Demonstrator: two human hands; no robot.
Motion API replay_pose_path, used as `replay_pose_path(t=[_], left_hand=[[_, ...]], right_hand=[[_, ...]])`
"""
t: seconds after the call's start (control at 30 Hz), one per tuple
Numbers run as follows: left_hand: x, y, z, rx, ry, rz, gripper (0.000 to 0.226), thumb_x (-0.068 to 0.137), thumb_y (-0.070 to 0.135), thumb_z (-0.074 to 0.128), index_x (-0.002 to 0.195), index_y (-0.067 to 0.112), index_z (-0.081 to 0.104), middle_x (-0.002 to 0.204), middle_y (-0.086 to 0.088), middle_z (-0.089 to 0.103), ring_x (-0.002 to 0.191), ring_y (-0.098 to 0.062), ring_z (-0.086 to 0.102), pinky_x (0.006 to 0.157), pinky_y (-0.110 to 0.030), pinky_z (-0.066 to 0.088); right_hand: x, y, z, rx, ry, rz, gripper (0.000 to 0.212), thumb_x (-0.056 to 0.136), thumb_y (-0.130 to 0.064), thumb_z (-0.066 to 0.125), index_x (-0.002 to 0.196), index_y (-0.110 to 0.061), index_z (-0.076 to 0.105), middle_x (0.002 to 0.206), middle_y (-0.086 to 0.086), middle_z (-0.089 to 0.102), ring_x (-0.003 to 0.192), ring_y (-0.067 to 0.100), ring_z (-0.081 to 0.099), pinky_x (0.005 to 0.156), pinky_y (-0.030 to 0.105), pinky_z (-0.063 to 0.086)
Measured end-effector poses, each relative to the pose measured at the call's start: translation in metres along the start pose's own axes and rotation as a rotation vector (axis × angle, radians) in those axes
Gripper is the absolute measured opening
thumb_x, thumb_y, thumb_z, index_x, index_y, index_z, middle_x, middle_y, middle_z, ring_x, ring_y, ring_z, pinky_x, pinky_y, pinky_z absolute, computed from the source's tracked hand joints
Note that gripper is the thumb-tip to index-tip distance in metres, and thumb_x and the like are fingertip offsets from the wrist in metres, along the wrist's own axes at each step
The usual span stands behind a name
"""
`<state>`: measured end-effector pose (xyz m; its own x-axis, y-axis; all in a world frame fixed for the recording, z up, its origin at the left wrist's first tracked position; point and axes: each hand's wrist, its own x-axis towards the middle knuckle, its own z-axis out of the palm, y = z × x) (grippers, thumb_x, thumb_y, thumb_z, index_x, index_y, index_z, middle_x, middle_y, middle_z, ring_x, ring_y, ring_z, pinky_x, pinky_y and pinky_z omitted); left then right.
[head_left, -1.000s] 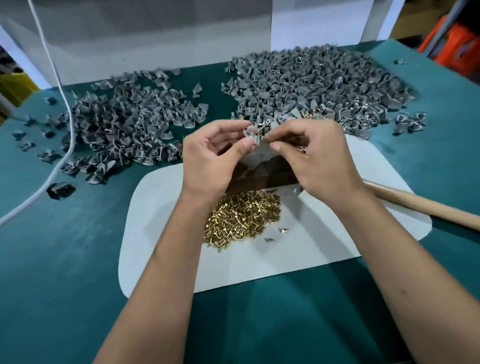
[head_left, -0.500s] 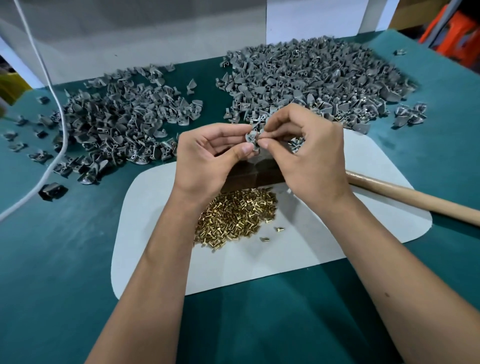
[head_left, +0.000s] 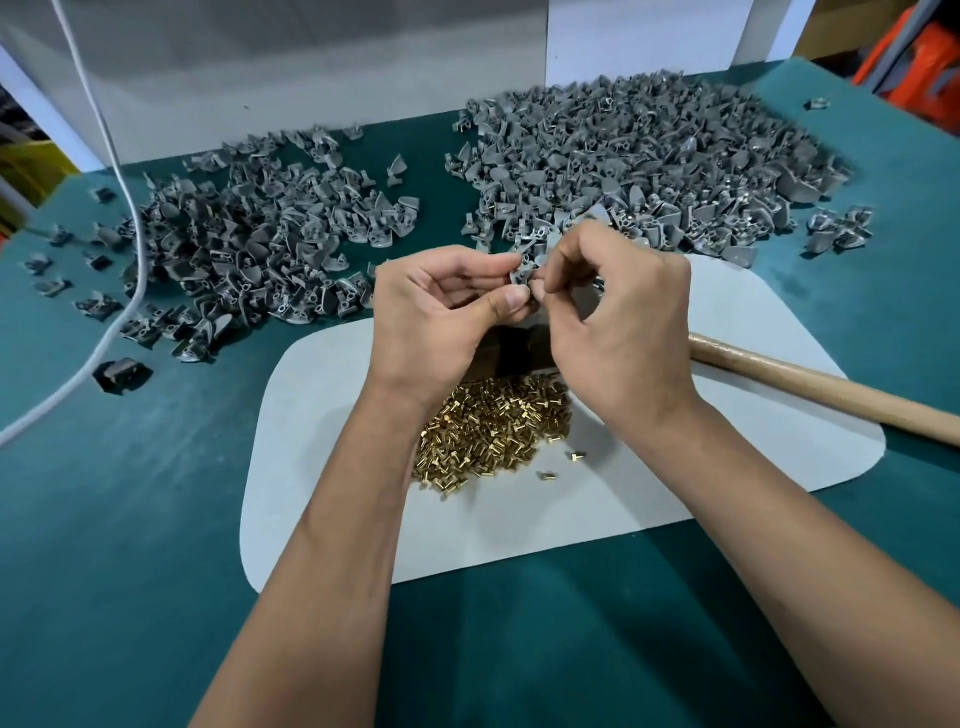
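Both the left hand (head_left: 431, 317) and the right hand (head_left: 618, 322) pinch one grey plastic piece (head_left: 523, 269) between their fingertips, above the bench's (head_left: 130, 519) middle.

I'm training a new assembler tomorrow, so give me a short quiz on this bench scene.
1. True or false: the left hand and right hand meet at one small grey part.
2. The pile of brass pieces lies on: A the white mat; B the bare green tabletop; C the wooden handle.
3. Fill in: beyond the mat lie ___ big heaps of grey parts.
Key: 1 true; 2 A; 3 two.
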<state>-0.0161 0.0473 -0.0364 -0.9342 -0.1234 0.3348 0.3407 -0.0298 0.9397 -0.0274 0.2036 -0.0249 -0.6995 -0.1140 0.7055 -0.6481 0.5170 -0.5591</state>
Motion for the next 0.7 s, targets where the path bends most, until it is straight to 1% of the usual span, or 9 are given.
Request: replay_pose_path(t=[0.1,0.17,0.23,0.33,0.4,0.53,0.7], left_hand=[[-0.001,-0.001,0.000,-0.018,-0.006,-0.016,0.025,0.076,-0.013,0.079,0.096,0.003,0.074,0.078,-0.003,0.077,0.072,-0.016,0.074,0.072,-0.027,0.062],[-0.001,0.000,-0.002,-0.042,-0.009,-0.022,0.025,0.077,-0.013,0.078,0.098,0.001,0.074,0.080,-0.005,0.078,0.073,-0.017,0.075,0.072,-0.027,0.062],[-0.001,0.001,-0.004,-0.077,-0.003,-0.045,0.025,0.077,-0.012,0.078,0.099,-0.001,0.074,0.083,-0.008,0.078,0.076,-0.019,0.076,0.073,-0.027,0.063],[-0.001,0.003,-0.004,-0.101,-0.002,-0.076,0.024,0.077,-0.010,0.078,0.098,0.001,0.075,0.087,-0.013,0.079,0.080,-0.023,0.076,0.077,-0.030,0.064],[-0.001,0.004,-0.004,-0.105,-0.015,-0.086,0.025,0.077,-0.009,0.078,0.099,0.001,0.075,0.089,-0.013,0.079,0.082,-0.023,0.077,0.078,-0.030,0.064],[-0.002,0.004,-0.007,-0.117,-0.024,-0.097,0.026,0.080,-0.010,0.077,0.104,-0.002,0.074,0.091,-0.015,0.079,0.081,-0.023,0.077,0.074,-0.025,0.062],[-0.001,0.006,-0.007,-0.121,-0.032,-0.118,0.021,0.085,-0.004,0.075,0.105,-0.001,0.074,0.092,-0.018,0.078,0.079,-0.025,0.077,0.073,-0.026,0.063]], right_hand=[[-0.003,0.000,0.002,-0.002,0.023,-0.005,0.017,0.076,0.007,0.065,0.075,-0.009,0.063,0.073,0.001,0.066,0.070,0.016,0.063,0.065,0.033,0.053],[-0.002,0.001,0.002,0.014,0.014,-0.007,0.015,0.078,0.006,0.067,0.077,-0.009,0.065,0.076,0.000,0.068,0.072,0.015,0.064,0.069,0.032,0.054],[0.000,0.004,-0.002,0.044,-0.033,0.002,0.010,0.082,0.000,0.073,0.085,-0.008,0.068,0.082,-0.002,0.070,0.078,0.011,0.067,0.076,0.028,0.057],[0.003,0.008,-0.008,0.082,-0.083,0.013,0.018,0.083,-0.005,0.078,0.099,-0.010,0.072,0.092,-0.008,0.072,0.088,0.000,0.069,0.086,0.020,0.057],[0.003,0.008,-0.009,0.074,-0.066,0.001,0.020,0.083,-0.005,0.078,0.102,-0.011,0.074,0.093,-0.010,0.072,0.090,-0.002,0.070,0.088,0.018,0.056],[0.003,0.009,-0.009,0.000,-0.030,-0.076,0.013,0.086,-0.010,0.077,0.099,-0.010,0.077,0.094,-0.004,0.075,0.088,0.005,0.069,0.086,0.020,0.055],[0.005,0.010,-0.009,-0.021,-0.067,-0.115,0.008,0.091,-0.011,0.074,0.096,-0.007,0.077,0.093,0.003,0.073,0.088,0.013,0.064,0.084,0.022,0.051]])
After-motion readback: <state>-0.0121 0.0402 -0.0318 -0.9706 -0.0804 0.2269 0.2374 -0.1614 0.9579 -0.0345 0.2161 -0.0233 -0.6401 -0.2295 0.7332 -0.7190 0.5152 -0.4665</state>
